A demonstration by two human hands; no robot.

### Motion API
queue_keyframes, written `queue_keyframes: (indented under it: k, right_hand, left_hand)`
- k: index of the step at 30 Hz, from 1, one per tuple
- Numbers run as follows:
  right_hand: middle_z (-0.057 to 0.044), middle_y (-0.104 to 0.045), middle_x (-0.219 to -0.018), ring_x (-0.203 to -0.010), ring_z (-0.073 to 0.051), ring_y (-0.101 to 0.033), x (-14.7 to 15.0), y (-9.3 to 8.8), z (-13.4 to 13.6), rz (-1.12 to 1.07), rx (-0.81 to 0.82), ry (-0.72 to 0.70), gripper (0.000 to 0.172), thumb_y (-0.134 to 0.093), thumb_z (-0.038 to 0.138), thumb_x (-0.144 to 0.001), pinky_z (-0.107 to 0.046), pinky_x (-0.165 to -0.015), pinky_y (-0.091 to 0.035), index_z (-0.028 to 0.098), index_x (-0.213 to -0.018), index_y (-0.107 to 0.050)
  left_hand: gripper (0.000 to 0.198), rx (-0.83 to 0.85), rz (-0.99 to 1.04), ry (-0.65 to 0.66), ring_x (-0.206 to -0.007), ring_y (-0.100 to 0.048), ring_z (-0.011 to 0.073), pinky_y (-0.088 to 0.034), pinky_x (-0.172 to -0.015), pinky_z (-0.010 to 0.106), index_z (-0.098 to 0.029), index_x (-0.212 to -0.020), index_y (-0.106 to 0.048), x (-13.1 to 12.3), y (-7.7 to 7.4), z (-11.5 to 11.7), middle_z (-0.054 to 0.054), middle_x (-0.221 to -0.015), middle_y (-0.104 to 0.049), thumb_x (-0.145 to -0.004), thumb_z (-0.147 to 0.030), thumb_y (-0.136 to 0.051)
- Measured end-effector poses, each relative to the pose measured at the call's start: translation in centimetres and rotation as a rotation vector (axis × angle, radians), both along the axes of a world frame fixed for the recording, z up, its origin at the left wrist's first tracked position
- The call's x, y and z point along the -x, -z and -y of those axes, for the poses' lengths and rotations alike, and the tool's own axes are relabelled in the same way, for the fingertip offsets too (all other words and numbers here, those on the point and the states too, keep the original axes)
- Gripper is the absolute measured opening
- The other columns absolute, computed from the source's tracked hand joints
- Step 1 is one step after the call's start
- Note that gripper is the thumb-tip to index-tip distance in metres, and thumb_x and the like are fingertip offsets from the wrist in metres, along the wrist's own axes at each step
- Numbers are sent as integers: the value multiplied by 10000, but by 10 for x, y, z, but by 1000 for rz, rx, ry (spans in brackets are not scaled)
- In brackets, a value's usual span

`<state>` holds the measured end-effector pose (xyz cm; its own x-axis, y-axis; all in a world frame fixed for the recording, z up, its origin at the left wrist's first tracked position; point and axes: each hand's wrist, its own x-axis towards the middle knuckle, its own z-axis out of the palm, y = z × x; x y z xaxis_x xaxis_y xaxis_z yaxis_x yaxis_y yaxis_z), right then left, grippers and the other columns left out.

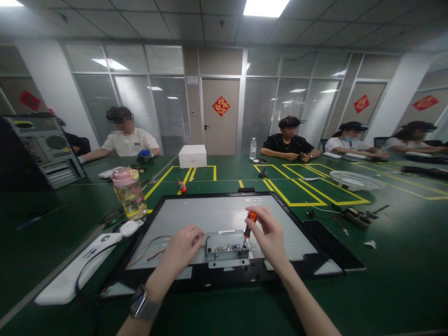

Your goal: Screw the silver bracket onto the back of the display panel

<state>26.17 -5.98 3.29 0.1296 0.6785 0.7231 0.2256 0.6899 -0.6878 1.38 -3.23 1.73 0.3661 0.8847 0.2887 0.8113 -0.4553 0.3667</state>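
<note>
A flat monitor panel (217, 210) with a black frame lies back side up on the green table. Near its lower middle sits a metal box (219, 254) with connector ports along the edge facing me. My right hand (268, 233) grips an orange and black screwdriver (250, 224), held nearly upright, its tip down at the right end of the box. At the left end of the box is my left hand (185, 245), fingers curled with the fingertips close together near the wires (154, 249); what they pinch, if anything, is hidden.
Left of the panel stand a pink-lidded bottle (129, 193) and a long white device (79, 268) with a black cable. A black phone-like slab (332, 245) lies to the right. Farther back are a white box (192, 156), a computer case (45, 149) and several seated people.
</note>
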Motion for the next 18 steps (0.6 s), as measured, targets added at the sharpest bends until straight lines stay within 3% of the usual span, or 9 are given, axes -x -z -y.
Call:
queue_keyframes:
  k: [3,6,8,12,14,18]
  right_hand:
    - [-50,-612,-930,-839,-212,-632,-3,-1,-1,-4,-15,24,160,-638,299,-853,-368,-781,-521,250,-998,-684]
    - [-86,-637,-1092,-918,-232,-657,-7,-5,0,-30,59,-124,286,-491,347,-938,-413,-833,-529,257,-1170,-630]
    - [-78,-659,-1068,-895,-227,-669,-8,-7,0,-50,102,-165,306,-500,345,-934,-412,-822,-541,261,-1206,-613]
    - [-27,-599,-874,-734,-177,-629,-9,-6,-3,-41,46,-33,168,-673,290,-819,-307,-655,-544,255,-982,-699]
    - [-19,-563,-858,-694,-160,-605,-9,-4,-3,-22,13,4,139,-657,287,-831,-291,-626,-528,253,-958,-701]
    - [-54,-617,-943,-805,-189,-629,-9,-3,-1,10,17,-80,322,-449,298,-950,-340,-731,-533,255,-1229,-605]
  left_hand:
    - [230,26,-16,-14,-813,-624,169,-423,-737,257,-196,-899,-682,4,0,1,40,-908,-665,-900,-217,-453]
    - [221,31,-21,-11,-809,-621,168,-417,-735,255,-195,-893,-680,4,0,1,39,-900,-668,-895,-216,-460]
    - [221,33,-25,-8,-816,-619,170,-413,-731,251,-196,-892,-680,3,-1,1,40,-901,-670,-892,-208,-459]
    - [226,45,-43,-6,-802,-616,172,-406,-722,251,-199,-890,-683,1,0,2,40,-883,-671,-886,-200,-458]
    - [222,53,-43,6,-795,-616,173,-405,-718,252,-200,-882,-682,-1,1,3,39,-867,-671,-886,-214,-460]
    - [228,58,-34,20,-801,-616,178,-408,-717,255,-198,-862,-680,-3,3,3,41,-858,-675,-888,-227,-456]
